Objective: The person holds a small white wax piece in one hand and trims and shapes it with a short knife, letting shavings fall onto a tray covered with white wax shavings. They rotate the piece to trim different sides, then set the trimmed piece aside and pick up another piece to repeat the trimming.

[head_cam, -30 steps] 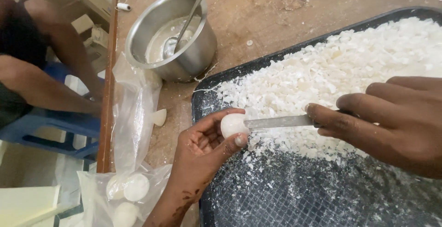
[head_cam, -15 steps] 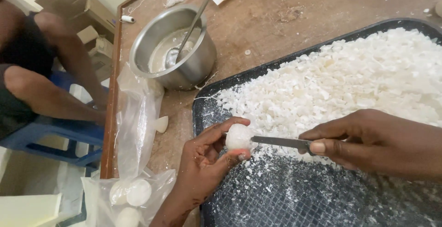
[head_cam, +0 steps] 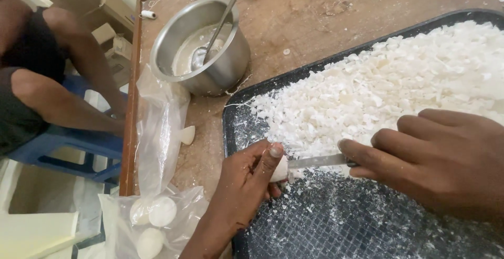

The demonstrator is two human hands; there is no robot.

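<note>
My left hand [head_cam: 242, 185] grips a small white round block [head_cam: 280, 171] over the near left part of a black tray [head_cam: 233, 113]. My right hand [head_cam: 441, 159] holds a knife [head_cam: 315, 161], its blade pressed into the block; the handle is hidden in my fist. A large heap of white shavings [head_cam: 399, 85] fills the far part of the tray. White crumbs speckle the tray's patterned bottom below my hands.
A steel pot [head_cam: 202, 46] with a ladle stands on the brown table behind the tray. A clear plastic bag [head_cam: 152, 211] holding white round blocks lies at the table's left edge, a white piece [head_cam: 187, 134] beside it. Another person's arm [head_cam: 58, 101] and a blue stool are at left.
My left thumb has closed over the block, now mostly hidden. The knife blade has cut further into it, and my right hand has shifted left and down.
</note>
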